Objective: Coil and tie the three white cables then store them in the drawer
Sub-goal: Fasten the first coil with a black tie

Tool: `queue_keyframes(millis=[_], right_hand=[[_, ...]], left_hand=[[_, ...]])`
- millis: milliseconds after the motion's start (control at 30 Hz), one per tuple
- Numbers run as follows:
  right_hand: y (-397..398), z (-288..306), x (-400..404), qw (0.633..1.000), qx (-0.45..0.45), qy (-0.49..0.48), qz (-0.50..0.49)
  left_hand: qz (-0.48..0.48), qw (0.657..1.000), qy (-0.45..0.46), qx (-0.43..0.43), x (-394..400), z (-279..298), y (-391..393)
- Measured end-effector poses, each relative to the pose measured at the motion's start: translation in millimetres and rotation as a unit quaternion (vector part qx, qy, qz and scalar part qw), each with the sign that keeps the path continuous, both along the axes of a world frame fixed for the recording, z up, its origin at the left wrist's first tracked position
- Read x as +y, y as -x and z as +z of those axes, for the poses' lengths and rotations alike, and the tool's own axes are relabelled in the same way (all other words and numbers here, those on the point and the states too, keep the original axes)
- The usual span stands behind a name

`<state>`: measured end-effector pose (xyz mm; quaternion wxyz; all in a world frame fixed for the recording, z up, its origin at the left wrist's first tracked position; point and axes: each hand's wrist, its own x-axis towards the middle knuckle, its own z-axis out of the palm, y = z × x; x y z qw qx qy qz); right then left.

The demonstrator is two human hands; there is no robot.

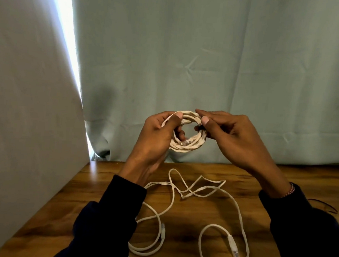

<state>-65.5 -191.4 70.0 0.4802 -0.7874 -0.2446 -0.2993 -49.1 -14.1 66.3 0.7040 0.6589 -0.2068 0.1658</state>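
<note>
At the far left a pale panel [23, 117] stands upright against the left edge of the wooden table [198, 215], with a strip of bright light showing between it and the green curtain [211, 50] that hangs behind the table's far edge. Moving right, the left hand [156, 135] is raised above the far part of the table, its thumb pressed over the upper left of the coiled cable [185, 143] and its fingers curled through the ring from behind, so the loops are clamped together and cannot spring apart. A connector end lies inside the ring near its lower middle, tucked there, it seems, so it does not dangle. The coil is held off the table and upright, facing the person, probably so both hands can work round it and the wrapping can be seen. On its right side the right hand [230, 137] pinches the bundle between thumb and forefinger, the other fingers loosely curled behind; this looks like the hand that winds or tightens the tail round the loops to tie them. Below, on the near and middle part of the table, loose white cable [237, 206] sprawls in open curves with plugs near the front, left flat and within reach for coiling in turn. Whether it is one cable or two I cannot tell. No drawer shows.
</note>
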Motion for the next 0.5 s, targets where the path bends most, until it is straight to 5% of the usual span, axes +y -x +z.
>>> queue_keyframes(millis=[233,367,500], right_hand=[[8.3,8.6,-6.7,0.949,0.166,-0.199,0.181],[10.7,10.9,-2.7,0.96,0.1,-0.236,0.115],[12.3,7.1,4.5,0.984,-0.041,-0.165,0.058]], left_hand=[[0.003,1.0,0.001,-0.022,9.1,3.0,-2.3],[-0.027,0.999,0.034,-0.017,13.6,5.2,-1.4],[-0.05,0.997,0.047,-0.022,15.4,7.4,1.0]])
